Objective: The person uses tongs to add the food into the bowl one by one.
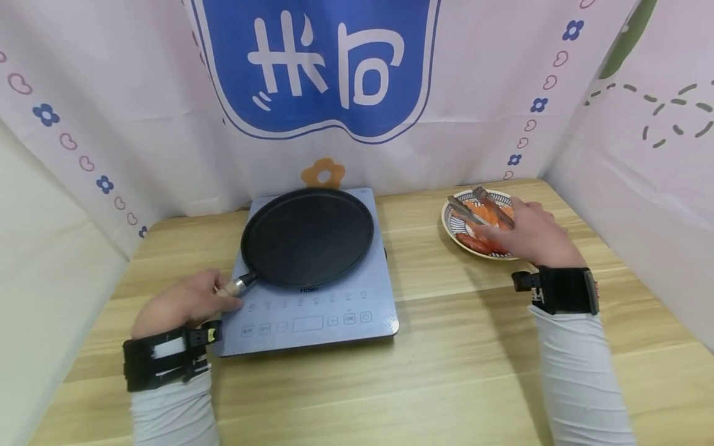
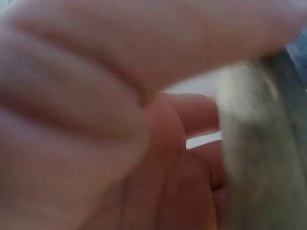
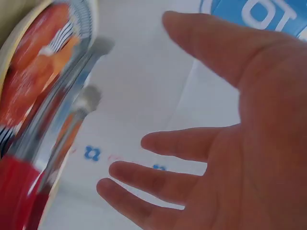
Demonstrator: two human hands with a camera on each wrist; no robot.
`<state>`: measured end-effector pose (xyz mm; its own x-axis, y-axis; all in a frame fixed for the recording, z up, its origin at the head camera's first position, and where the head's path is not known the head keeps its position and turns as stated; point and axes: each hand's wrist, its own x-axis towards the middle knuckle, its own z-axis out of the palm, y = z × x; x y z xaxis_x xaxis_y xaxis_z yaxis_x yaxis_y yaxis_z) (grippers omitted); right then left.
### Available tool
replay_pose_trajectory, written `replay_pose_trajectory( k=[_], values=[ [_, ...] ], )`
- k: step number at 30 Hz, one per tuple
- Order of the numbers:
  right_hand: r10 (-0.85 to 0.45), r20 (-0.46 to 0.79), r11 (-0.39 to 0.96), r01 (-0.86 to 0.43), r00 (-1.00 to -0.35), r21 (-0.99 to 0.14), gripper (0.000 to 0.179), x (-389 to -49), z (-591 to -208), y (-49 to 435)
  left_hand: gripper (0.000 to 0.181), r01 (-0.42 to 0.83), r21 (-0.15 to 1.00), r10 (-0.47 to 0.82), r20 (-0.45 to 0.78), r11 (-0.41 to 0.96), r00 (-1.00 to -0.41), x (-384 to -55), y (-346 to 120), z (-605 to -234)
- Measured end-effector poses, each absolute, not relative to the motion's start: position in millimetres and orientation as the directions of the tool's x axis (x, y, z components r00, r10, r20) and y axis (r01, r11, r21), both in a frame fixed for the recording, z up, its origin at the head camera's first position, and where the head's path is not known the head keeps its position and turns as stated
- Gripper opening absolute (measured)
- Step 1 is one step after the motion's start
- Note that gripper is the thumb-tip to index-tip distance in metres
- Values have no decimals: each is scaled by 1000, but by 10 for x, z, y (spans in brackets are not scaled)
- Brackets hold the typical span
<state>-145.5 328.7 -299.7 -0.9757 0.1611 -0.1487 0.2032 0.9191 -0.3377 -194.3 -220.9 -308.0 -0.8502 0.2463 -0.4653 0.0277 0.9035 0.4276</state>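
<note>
My left hand (image 1: 184, 300) grips the handle (image 1: 238, 285) of a flat black frying pan (image 1: 308, 238). The pan rests on an induction cooktop (image 1: 357, 306). In the left wrist view, curled fingers (image 2: 192, 112) lie beside the blurred pale handle (image 2: 254, 143). At the right, my right hand (image 1: 538, 238) is over a patterned plate (image 1: 445, 222) holding orange-red food pieces (image 1: 474, 243). Metal tongs (image 1: 467, 212) lie across the plate. The right wrist view shows my fingers spread, apart from the tongs (image 3: 57, 103) and their red handle (image 3: 17, 191).
A wooden table (image 1: 424, 371) carries the cooktop and plate. Behind it hangs a white printed cloth (image 1: 474, 124) with a blue emblem, close to the back edges of both. Cloth also lines the right side, and a pale panel (image 1: 39, 279) stands at the left.
</note>
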Motion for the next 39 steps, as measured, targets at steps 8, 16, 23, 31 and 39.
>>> replay_pose_trajectory(
  k=[8, 16, 23, 31, 39],
  values=[
    [164, -168, 936, 207, -972, -284, 73, -1457, -3165, 3589, 43, 18, 473, 276, -483, 881, -831, -2000, -2305, -3211],
    [163, -215, 925, 226, -963, -307, 56, -1457, -3280, 3667, 48, -5, 536, 305, -488, 844, -818, -1991, -2366, -3279],
    [203, -239, 905, 275, -949, -325, 61, -1445, -3318, 3665, 40, 39, 569, 341, -435, 821, -833, -2026, -2394, -3342],
    [259, -221, 888, 322, -940, -327, 68, -1445, -3361, 3646, 40, 28, 591, 351, -440, 807, -826, -2035, -2384, -3352],
    [258, -214, 887, 319, -942, -335, 70, -1461, -3402, 3644, 41, 0, 602, 349, -464, 799, -814, -2018, -2373, -3329]
  ],
)
